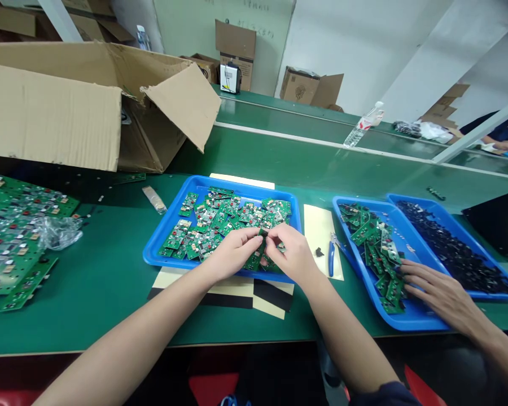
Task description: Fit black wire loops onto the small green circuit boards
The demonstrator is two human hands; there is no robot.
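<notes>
Together, the left hand (236,252) and right hand (291,252) narrowly pinched a small circuit board (261,247); beneath that grip lay a blue tray (168,224) of loose boards (205,215), with pliers (331,258) to the right.

I see 1 blue tray (153,248) under the right hand (288,248), with green boards (178,232) in it dotted red and white.

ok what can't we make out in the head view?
All head view:
Dark piece between the left hand and right hand: shape mostly hidden by the fingers.
Cardboard box: contents mostly hidden by its near wall; left side cut off by the picture edge.
Large circuit board: cut off by the left edge.
Wall writing: too faint and small.
Black parts at right: too small to tell apart.
</notes>
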